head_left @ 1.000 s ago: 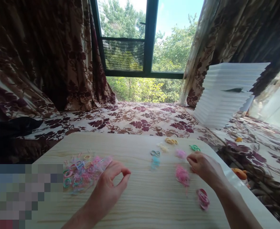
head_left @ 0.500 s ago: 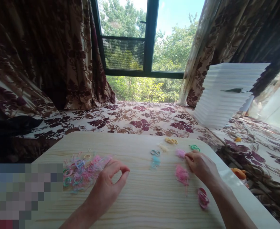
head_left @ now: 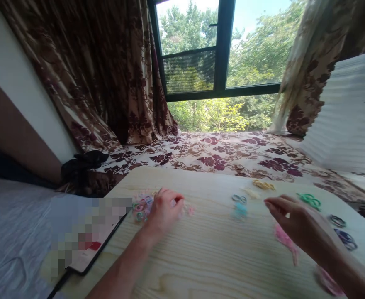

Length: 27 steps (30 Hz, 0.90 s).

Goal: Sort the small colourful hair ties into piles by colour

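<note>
Lying just left of the left hand [head_left: 164,212], mixed bands [head_left: 142,206] occupy the bench [head_left: 201,257]; pink bands [head_left: 282,236] are partly hidden by the right hand [head_left: 302,223]. Thumbs sit close to fingertips; whether either pinches anything is indiscernible.

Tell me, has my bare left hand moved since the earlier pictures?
Yes, your left hand moved left, farther from the turquoise cluster of thin bands.

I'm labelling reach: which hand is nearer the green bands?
Right. The right hand is beside the green bands; the left hand is farther left, by the mixed pile.
</note>
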Each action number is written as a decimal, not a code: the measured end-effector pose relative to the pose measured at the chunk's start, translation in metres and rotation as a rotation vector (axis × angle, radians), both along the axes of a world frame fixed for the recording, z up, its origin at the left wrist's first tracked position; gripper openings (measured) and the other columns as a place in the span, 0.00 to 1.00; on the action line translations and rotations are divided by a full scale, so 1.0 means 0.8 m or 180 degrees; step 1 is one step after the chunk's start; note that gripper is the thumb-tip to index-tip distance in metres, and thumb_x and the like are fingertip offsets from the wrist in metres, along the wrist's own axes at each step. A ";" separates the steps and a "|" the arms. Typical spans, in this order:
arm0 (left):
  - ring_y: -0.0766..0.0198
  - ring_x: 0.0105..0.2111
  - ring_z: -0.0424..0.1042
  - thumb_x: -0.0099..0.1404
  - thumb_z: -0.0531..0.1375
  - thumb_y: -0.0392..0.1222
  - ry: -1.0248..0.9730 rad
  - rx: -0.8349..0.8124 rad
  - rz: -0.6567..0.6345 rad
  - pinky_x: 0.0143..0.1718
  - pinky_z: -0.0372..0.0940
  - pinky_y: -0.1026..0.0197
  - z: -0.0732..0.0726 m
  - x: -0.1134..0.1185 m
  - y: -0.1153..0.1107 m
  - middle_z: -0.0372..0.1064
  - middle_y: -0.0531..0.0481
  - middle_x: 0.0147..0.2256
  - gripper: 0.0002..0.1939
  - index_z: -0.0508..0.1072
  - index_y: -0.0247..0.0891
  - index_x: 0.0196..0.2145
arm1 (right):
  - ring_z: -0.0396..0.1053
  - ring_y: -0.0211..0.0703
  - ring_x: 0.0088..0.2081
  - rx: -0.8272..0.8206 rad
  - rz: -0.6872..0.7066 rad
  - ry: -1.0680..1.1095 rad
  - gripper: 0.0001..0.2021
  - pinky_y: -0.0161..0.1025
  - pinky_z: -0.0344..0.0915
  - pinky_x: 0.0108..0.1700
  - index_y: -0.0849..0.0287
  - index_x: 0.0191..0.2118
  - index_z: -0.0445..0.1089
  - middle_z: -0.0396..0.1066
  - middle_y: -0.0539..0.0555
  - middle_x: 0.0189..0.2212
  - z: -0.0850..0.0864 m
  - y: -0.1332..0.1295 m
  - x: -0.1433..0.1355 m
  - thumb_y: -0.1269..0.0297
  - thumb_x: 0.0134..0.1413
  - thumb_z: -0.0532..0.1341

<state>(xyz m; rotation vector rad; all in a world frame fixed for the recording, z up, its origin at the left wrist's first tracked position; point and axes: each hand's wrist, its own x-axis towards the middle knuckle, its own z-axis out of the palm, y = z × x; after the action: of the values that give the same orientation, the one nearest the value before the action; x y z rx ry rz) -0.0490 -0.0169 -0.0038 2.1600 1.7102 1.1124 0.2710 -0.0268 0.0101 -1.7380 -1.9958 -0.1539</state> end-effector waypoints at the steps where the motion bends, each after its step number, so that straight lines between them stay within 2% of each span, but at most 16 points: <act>1: 0.60 0.37 0.66 0.57 0.57 0.34 0.0120 -0.0015 -0.0053 0.42 0.61 0.57 0.000 0.001 -0.001 0.72 0.49 0.30 0.07 0.75 0.39 0.29 | 0.68 0.43 0.26 -0.0038 0.0280 0.0147 0.16 0.37 0.59 0.27 0.54 0.30 0.72 0.72 0.53 0.28 -0.003 -0.004 -0.017 0.54 0.55 0.50; 5: 0.59 0.39 0.64 0.57 0.58 0.34 0.0501 -0.0081 -0.0303 0.44 0.58 0.55 0.001 0.007 -0.007 0.72 0.49 0.31 0.07 0.76 0.41 0.31 | 0.66 0.38 0.22 -0.0445 0.1123 0.0501 0.16 0.35 0.59 0.26 0.54 0.29 0.71 0.70 0.52 0.25 -0.019 -0.022 -0.077 0.56 0.57 0.49; 8: 0.59 0.40 0.63 0.57 0.58 0.34 0.0683 -0.0092 -0.0488 0.46 0.56 0.53 0.002 0.009 -0.012 0.70 0.49 0.33 0.09 0.77 0.43 0.33 | 0.67 0.39 0.25 -0.0713 0.1464 0.0636 0.16 0.34 0.60 0.26 0.54 0.29 0.71 0.70 0.52 0.25 -0.026 -0.032 -0.101 0.58 0.58 0.49; 13: 0.59 0.40 0.62 0.56 0.57 0.33 0.0804 -0.0006 -0.0550 0.51 0.52 0.51 0.002 0.012 -0.016 0.68 0.49 0.35 0.12 0.76 0.44 0.36 | 0.69 0.42 0.28 -0.0852 0.1536 0.0698 0.15 0.35 0.62 0.28 0.54 0.31 0.73 0.71 0.54 0.28 -0.025 -0.036 -0.107 0.58 0.57 0.50; 18: 0.59 0.39 0.62 0.59 0.57 0.37 0.0944 0.0095 -0.0471 0.53 0.48 0.47 -0.003 0.019 -0.017 0.68 0.49 0.31 0.08 0.76 0.43 0.29 | 0.70 0.42 0.30 -0.0835 0.1556 0.0536 0.15 0.35 0.63 0.30 0.54 0.33 0.73 0.71 0.54 0.29 -0.028 -0.035 -0.105 0.59 0.58 0.49; 27: 0.59 0.39 0.64 0.61 0.56 0.38 0.0764 0.0071 -0.0446 0.51 0.51 0.49 -0.003 0.017 -0.013 0.71 0.50 0.29 0.08 0.76 0.43 0.29 | 0.69 0.42 0.31 -0.0805 0.1596 0.0530 0.14 0.35 0.63 0.30 0.54 0.34 0.72 0.71 0.53 0.30 -0.029 -0.036 -0.104 0.61 0.58 0.50</act>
<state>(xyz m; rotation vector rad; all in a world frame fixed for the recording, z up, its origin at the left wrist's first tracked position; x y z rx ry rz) -0.0357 -0.0270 -0.0063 2.4699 1.6098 0.8710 0.1875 -0.0557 -0.0132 -1.2765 -2.3242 0.4116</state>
